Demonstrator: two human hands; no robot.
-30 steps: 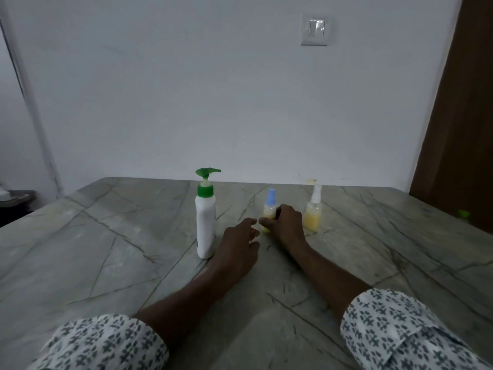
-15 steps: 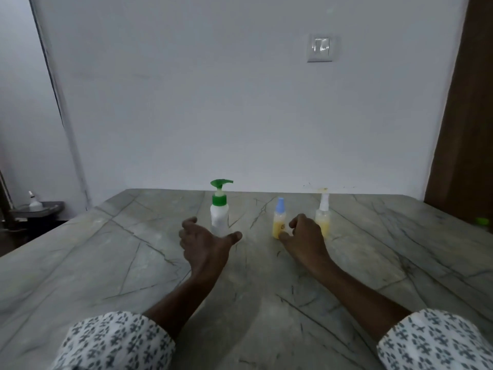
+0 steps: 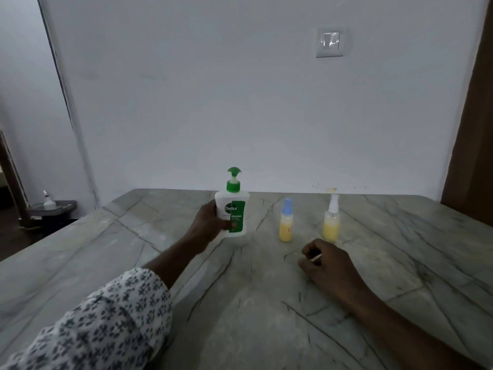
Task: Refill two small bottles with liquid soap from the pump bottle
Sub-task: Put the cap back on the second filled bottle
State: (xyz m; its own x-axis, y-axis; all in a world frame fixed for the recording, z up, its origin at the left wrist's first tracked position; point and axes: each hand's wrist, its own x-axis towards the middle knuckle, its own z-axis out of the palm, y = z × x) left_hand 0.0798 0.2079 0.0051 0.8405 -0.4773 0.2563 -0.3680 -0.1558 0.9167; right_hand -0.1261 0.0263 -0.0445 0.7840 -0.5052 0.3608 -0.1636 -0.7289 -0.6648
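While your left hand (image 3: 210,227) grips the pump bottle (image 3: 232,209), upright at the far middle of the table (image 3: 106,263), steady it low and use your right hand (image 3: 324,261), curled near the blue-capped bottle (image 3: 286,227) and spray bottle (image 3: 331,224) (pinching something or not, unclear), to uncap them.

Worktop (image 3: 266,316): grey-green stone, dark veins running across it. Behind it, plain white wall (image 3: 213,102), with a white switch plate (image 3: 330,42) high at right. Yellowish smear (image 3: 332,188) where wall meets worktop. Brown door (image 3: 474,156) at far right. Far left, a low dark side table (image 3: 60,206) carries a small white bottle (image 3: 48,201).
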